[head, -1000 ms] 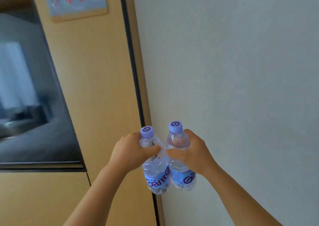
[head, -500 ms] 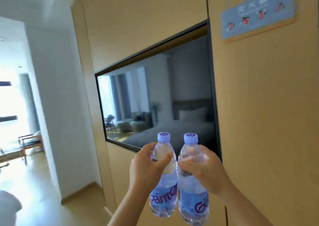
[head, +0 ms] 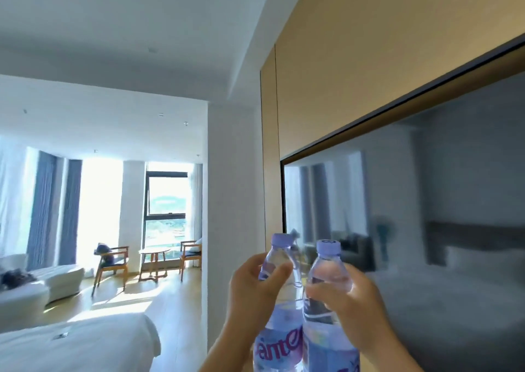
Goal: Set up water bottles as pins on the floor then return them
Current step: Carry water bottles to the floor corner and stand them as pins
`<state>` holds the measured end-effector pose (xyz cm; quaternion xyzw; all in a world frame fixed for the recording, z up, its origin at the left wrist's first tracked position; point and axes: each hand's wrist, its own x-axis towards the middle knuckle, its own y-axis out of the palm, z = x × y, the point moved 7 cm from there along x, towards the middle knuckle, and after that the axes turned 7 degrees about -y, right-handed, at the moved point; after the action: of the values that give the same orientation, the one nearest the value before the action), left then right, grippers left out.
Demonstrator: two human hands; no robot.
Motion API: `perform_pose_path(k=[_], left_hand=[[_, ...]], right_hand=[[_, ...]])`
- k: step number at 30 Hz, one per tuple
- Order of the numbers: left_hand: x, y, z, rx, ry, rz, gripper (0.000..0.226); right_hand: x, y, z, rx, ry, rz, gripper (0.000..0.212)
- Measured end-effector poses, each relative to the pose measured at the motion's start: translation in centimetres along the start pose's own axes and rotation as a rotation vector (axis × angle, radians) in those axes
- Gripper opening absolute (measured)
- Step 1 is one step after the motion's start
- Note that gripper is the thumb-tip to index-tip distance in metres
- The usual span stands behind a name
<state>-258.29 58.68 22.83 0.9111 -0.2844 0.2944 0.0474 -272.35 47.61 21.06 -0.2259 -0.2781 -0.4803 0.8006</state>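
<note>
Two clear water bottles with lilac caps and blue labels are held upright side by side in front of me, low in the head view. My left hand [head: 252,292] grips the left bottle [head: 279,320] around its upper body. My right hand [head: 352,306] grips the right bottle [head: 326,329] the same way. The two bottles touch each other. Their bases are cut off by the bottom edge of the frame.
A wall-mounted dark TV screen [head: 426,229] sits in a wooden panel wall [head: 369,59] on my right. A white bed corner [head: 85,340] lies at lower left. Beyond a white pillar [head: 224,215] are wooden chairs [head: 112,260], a small table [head: 154,258] and windows.
My view has swung left, from the wood panel and screen toward the open room. Both hands keep holding the bottles together in front of me.
</note>
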Motion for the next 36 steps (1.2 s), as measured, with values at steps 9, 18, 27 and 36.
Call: perform_pose_path(k=[9, 18, 27, 36], left_hand=[[13.1, -3.3, 9.1, 0.119, -0.069, -0.247, 0.011], [26.3, -8.2, 20.5, 0.223, -0.083, -0.325, 0.011], [42.8, -10.7, 33.0, 0.348, -0.138, -0.186, 0.033], [56.0, -10.1, 45.6, 0.364, -0.172, -0.143, 0.044]], right_hand=[[13.7, 11.8, -7.7, 0.013, -0.064, 0.257, 0.07], [24.1, 26.6, -17.5, 0.037, -0.097, 0.367, 0.063], [35.5, 40.1, -27.9, 0.072, -0.04, 0.376, 0.064], [46.0, 49.7, -39.9, 0.055, -0.03, 0.371, 0.066]])
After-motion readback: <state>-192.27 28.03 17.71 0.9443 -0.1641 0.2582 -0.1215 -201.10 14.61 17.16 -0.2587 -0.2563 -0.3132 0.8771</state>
